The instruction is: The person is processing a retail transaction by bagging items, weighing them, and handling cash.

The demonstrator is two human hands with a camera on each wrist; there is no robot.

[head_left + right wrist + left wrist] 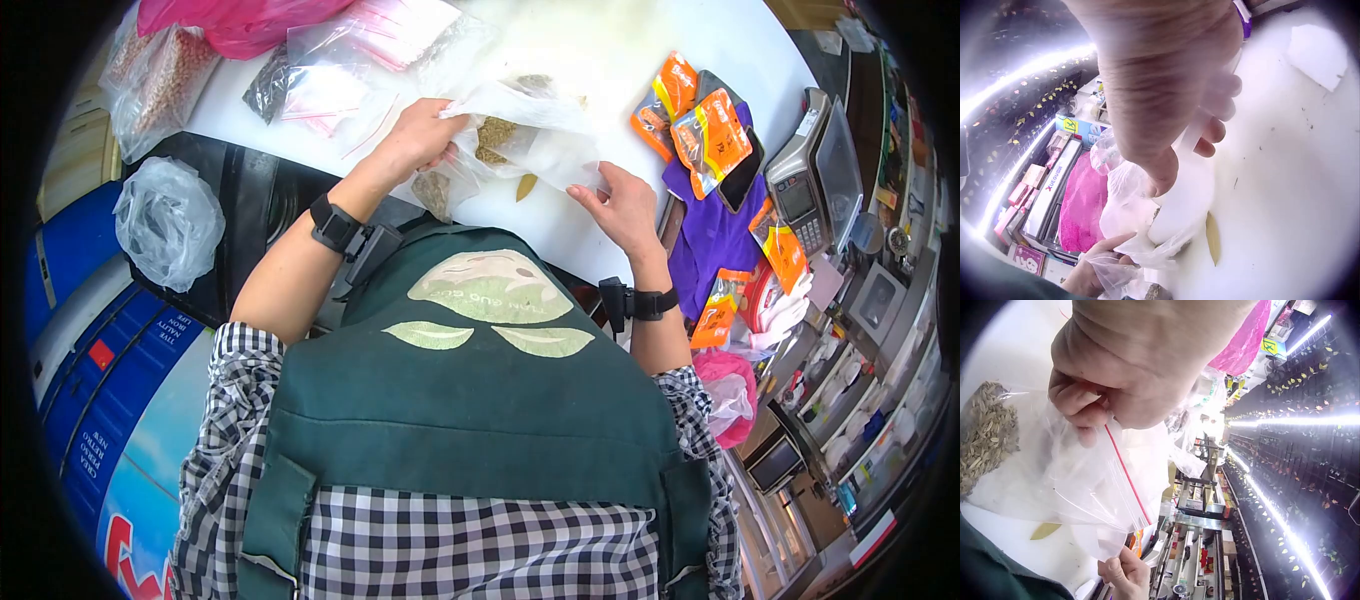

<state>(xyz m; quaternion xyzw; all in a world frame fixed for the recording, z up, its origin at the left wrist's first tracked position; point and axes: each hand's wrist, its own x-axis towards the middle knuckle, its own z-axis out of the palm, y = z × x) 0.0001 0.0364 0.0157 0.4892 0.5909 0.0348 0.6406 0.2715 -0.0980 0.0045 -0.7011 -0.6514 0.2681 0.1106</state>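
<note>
Green apron cloth (480, 400) over a checked shirt fills the near view, pressed against the near edge of the white tabletop (620, 50). Just above that edge, the left hand (420, 135) pinches the red-striped seal end of a clear zip-top plastic bag (520, 130). The bag holds greenish-brown seeds (985, 434). The right hand (625, 205) pinches its opposite end between thumb and fingers, so the bag hangs stretched between both hands.

A dried yellow-brown leaf (526, 186) lies on the table beneath it. To the left lie empty red-sealed bags (330, 95) and a pink plastic sack (240, 20). Orange foil packets (700, 125), a purple cloth (710, 240) and a grey weighing scale (810, 180) crowd the right side. Bare white table shows beyond the bag.
</note>
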